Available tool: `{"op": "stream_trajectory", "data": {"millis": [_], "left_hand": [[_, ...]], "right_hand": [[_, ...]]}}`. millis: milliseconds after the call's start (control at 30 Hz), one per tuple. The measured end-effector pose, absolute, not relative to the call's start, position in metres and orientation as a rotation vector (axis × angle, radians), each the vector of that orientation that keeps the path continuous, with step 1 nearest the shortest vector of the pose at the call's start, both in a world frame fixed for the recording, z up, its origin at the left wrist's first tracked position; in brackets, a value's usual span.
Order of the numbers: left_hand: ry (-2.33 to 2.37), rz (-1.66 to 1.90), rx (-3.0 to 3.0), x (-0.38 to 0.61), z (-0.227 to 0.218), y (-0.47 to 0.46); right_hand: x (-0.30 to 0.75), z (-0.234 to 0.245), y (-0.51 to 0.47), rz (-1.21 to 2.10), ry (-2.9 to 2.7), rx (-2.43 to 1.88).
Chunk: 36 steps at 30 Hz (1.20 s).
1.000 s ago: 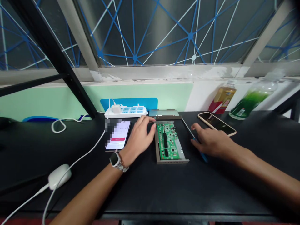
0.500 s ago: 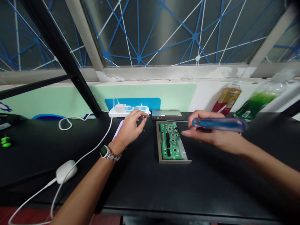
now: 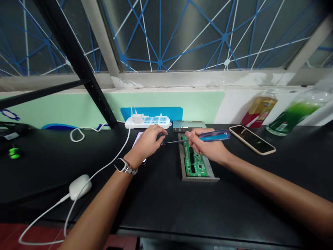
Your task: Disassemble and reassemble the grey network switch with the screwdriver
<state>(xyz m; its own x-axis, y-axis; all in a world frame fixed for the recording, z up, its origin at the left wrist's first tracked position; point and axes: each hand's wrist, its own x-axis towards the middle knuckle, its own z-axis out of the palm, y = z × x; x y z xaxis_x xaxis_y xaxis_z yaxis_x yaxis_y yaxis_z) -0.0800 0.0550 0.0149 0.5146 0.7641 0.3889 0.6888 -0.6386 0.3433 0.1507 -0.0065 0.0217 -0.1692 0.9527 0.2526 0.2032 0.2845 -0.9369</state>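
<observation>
My right hand (image 3: pixel 205 144) grips a screwdriver (image 3: pixel 214 135) with a clear blue handle, its thin shaft pointing left. The shaft's tip is at a few tiny dark pieces, perhaps screws (image 3: pixel 163 143), on the black table. Just beside them is my left hand (image 3: pixel 150 140), fingers curved, with a gap between thumb and forefinger and nothing visible in it. A green circuit board (image 3: pixel 196 163) sits in a metal tray (image 3: pixel 200 179) below my right hand, which partly covers it. Behind the tray lies a flat metal piece (image 3: pixel 188 126).
A phone with a lilac edge (image 3: pixel 137 138) is partly hidden under my left hand. Another phone (image 3: pixel 252 139) lies at right, near two bottles, one amber (image 3: pixel 260 109) and one green (image 3: pixel 293 114). A power strip (image 3: pixel 148 120) and white cable (image 3: pixel 109 158) are at left.
My right hand has moved left with the screwdriver, bringing its tip down to the small pieces by my left hand. The phone at right is now uncovered. The view has shifted slightly.
</observation>
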Motion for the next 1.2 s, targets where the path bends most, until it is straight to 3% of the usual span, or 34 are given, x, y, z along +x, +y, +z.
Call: {"op": "stream_trajectory", "data": {"millis": [700, 1200], "left_hand": [[1.19, 0.632, 2.542, -0.073, 0.004, 0.058], [1.049, 0.75, 2.516, -0.072, 0.011, 0.054]], "right_hand": [[0.174, 0.025, -0.014, 1.011, -1.376, -0.968], [0.183, 0.027, -0.007, 1.087, -1.263, -0.929]]}}
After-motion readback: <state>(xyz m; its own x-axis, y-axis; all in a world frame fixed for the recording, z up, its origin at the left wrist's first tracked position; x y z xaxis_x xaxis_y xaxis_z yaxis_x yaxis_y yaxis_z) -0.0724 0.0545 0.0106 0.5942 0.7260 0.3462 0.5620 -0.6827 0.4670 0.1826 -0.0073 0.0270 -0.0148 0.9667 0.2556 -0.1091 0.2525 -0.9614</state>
